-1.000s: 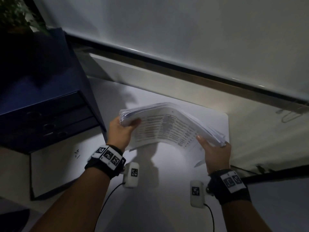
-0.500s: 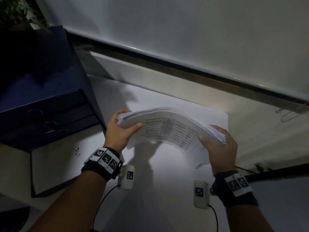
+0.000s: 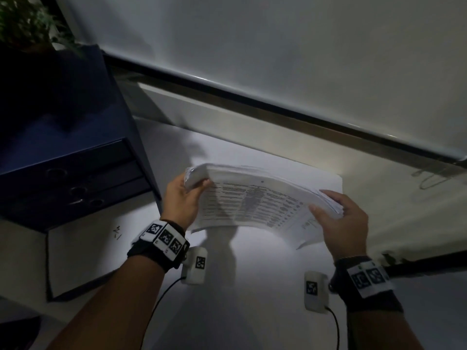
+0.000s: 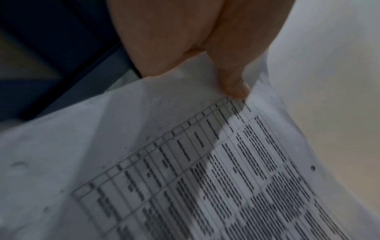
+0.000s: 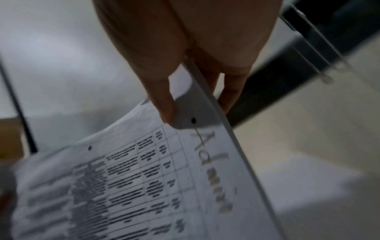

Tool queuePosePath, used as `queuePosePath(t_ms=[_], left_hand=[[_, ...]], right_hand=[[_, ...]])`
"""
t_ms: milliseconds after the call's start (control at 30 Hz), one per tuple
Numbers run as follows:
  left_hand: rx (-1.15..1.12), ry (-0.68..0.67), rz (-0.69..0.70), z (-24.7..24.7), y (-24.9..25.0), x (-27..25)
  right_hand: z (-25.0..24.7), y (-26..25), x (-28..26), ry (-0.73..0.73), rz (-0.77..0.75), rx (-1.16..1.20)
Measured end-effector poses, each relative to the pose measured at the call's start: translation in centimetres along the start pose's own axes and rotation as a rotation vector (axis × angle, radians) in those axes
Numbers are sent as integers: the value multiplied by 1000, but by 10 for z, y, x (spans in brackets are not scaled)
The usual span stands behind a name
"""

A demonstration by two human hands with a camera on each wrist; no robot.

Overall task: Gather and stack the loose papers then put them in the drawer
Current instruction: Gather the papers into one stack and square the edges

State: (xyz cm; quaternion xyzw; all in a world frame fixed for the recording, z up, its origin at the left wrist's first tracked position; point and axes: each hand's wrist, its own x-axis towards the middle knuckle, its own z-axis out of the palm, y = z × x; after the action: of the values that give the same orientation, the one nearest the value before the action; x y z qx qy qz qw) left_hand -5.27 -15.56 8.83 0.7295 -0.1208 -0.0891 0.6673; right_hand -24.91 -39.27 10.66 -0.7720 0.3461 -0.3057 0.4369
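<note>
Lowered since a second ago, our paper stack (image 3: 255, 198) bows above the white table (image 3: 252, 286).
Our left hand (image 3: 180, 202) and right hand (image 3: 345, 223) pinch its ends; drawer unit (image 3: 70, 183) at nine o'clock.

Both forearms bare, no sleeves. Left wrist: black strap (image 3: 151, 251) carrying white plates printed with black square fiducial tags. Small white camera pod (image 3: 194, 266) hangs off it, one tag on its face, thin black cable (image 3: 156, 301) out the bottom. Right wrist: matching black strap (image 3: 364, 281), tagged plates, white pod (image 3: 314, 291), black cable.
</note>
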Motion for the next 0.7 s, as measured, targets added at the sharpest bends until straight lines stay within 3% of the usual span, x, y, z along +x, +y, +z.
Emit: queuePosePath(t_ms=[167,333,400,467,533,567,633,700], left_hand=[[230,-155,293,-10,57,14],[447,-395,529,-1,120,28],[462,-343,627,3,128,29],[518,-66,679,4,115,31],[492,258,582,1,90,26],[396,339,461,-1,74,22],[118,304,129,1,49,15],[-168,95,-82,4,31,11]], right_hand=[[-5,-40,15,-197,-246,-588],[20,-84,19,-456,-354,-479],[24,-86,22,-450,-324,-366],[23,-82,24,-430,-222,-213],[21,-77,26,-400,-116,-57],[20,-75,26,-383,-89,3],[18,-71,25,-367,-56,98],[23,-66,21,-360,13,192]])
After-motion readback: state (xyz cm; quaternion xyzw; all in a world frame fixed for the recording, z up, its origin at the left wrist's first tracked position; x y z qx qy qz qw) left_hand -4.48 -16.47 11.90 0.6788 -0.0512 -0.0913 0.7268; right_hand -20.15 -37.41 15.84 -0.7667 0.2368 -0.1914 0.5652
